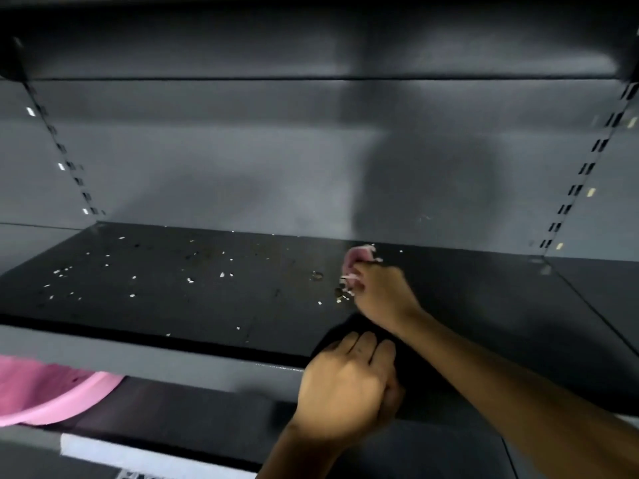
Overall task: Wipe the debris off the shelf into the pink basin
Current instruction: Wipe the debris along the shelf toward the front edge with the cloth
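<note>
Your right hand (382,293) is on the dark shelf (207,305), right of its middle and toward the back. It is closed around a pink cloth (358,259); the bunched cloth sticks out past your fingers toward the back wall (242,160) and rests on the shelf surface. A small clump of debris lies right against your fingers on their left side.

Your left hand (345,385) is at the front edge of the same shelf, nearer to you than the right hand. Its fingers curl over the lip onto the shelf top, with the thumb tucked below, so it grips the edge and holds nothing loose. Your right forearm crosses just behind it.

The debris (138,274) is a scatter of small pale flecks and some darker bits. Most of it covers the left and middle of the shelf, from the back to near the front edge. The stretch of shelf to the right of your right hand shows almost none.

The pink basin (45,392) is at the lower left, below the front lip of the shelf and partly hidden by it. It is well apart from both hands. Only part of its rim and inside shows, and what it rests on cannot be told.
</note>
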Tool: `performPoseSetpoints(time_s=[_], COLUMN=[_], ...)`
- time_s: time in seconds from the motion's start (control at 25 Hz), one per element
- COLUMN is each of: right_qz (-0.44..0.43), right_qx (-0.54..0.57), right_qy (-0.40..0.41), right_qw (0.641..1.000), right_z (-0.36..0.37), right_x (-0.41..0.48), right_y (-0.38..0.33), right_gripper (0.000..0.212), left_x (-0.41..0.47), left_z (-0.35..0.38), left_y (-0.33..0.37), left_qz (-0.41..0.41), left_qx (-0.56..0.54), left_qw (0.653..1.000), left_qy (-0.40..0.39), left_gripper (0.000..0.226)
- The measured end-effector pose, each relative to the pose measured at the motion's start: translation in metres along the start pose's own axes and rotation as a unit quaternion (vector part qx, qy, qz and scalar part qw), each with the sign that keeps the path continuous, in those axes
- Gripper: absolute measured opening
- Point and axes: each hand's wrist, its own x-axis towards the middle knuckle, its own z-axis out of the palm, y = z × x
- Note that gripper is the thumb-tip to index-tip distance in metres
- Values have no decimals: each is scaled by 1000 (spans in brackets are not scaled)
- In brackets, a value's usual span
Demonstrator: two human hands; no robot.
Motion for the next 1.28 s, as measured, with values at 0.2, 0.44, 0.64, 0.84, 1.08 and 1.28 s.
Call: performPoseSetpoints(time_s=[0.2, 0.44, 0.64, 0.84, 1.08, 1.28], right_qz=[57, 238, 196, 56, -53, -10], right_qx=[319, 47, -21, 27, 218, 42], right_qy=[30, 68, 11, -19, -100, -24], right_qw=[945, 968, 980, 998, 969, 999], right_z=[-13, -64, -41, 9, 14, -56], right_x=[22, 12, 30, 63, 78, 64], right_y=[-11, 131, 135, 38, -63, 24], right_gripper=[24, 31, 35, 24, 37, 37], left_x=[-2, 0, 0, 0, 0, 0], left_z=[-5, 2, 6, 7, 4, 9], left_y=[0, 1, 1, 0, 0, 0], left_qz=[-9, 3, 6, 9, -8, 0], left_qx=[-11, -12, 17, 19, 8, 24], left_qw=[1000, 1000, 999, 998, 1000, 998], left_qy=[-5, 23, 35, 55, 29, 54], left_gripper=[11, 8, 9, 9, 12, 16])
